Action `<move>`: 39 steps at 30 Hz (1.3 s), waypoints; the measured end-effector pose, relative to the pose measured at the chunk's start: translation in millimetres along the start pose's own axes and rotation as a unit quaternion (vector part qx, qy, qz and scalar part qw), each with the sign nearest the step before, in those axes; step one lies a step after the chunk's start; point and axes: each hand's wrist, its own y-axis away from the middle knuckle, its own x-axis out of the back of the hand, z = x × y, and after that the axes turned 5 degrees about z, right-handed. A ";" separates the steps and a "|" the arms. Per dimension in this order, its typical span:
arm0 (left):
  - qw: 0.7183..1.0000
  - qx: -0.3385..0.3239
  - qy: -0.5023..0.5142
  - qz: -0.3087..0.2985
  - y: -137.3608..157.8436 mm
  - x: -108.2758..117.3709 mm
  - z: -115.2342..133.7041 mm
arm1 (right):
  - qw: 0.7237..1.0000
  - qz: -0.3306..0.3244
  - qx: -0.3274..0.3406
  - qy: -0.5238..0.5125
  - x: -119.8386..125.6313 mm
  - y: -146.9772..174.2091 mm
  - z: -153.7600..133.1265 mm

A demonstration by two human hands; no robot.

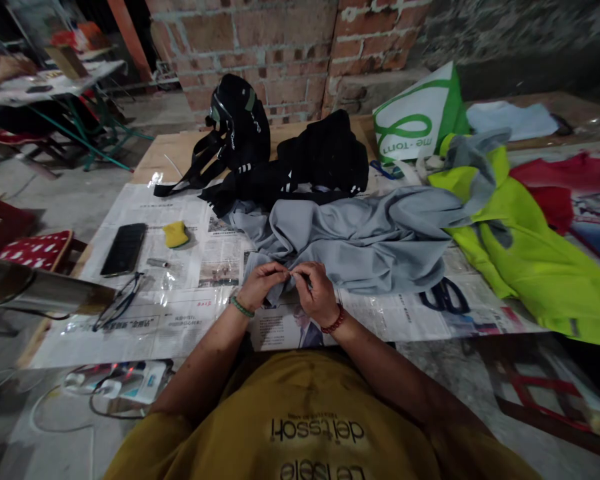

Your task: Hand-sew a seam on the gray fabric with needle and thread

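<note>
My left hand (261, 285) and my right hand (316, 291) meet at the near edge of a crumpled grey cloth (360, 227). Both are closed in a pinch, fingertips almost touching. Whatever lies between the fingertips is too small to make out. A green bracelet circles the left wrist and a red beaded one the right. Dark-handled scissors (445, 297) lie to the right, partly under the grey cloth. Left of my hands are a yellow sponge (175, 234), a small metallic tube (158, 263) and a black phone (124, 249).
Newspaper under plastic covers the table (180, 333). Eyeglasses (117, 305) and a steel flask (40, 287) sit at the left. Behind are a black backpack (243, 123), black clothing (325, 153) and a white-green bag (415, 120). Neon-yellow clothing (540, 253) lies right. Another person's hand (15, 65) shows far left.
</note>
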 end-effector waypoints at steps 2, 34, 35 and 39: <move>1.000 -0.003 -0.001 0.001 0.3 0.0 0.2 | 0.999 -0.016 -0.043 -0.021 0.7 -0.7 2.6; 0.999 0.048 -0.002 -0.018 0.3 -2.1 5.5 | 0.866 0.022 -0.291 -0.406 52.4 -94.8 14.8; 0.999 0.048 -0.004 -0.019 0.3 -2.1 5.2 | 0.878 0.039 -0.265 -0.397 56.8 -101.0 15.2; 0.998 0.052 -0.002 -0.018 0.4 -1.3 3.9 | 0.903 0.106 -0.176 -0.378 75.0 -124.1 17.0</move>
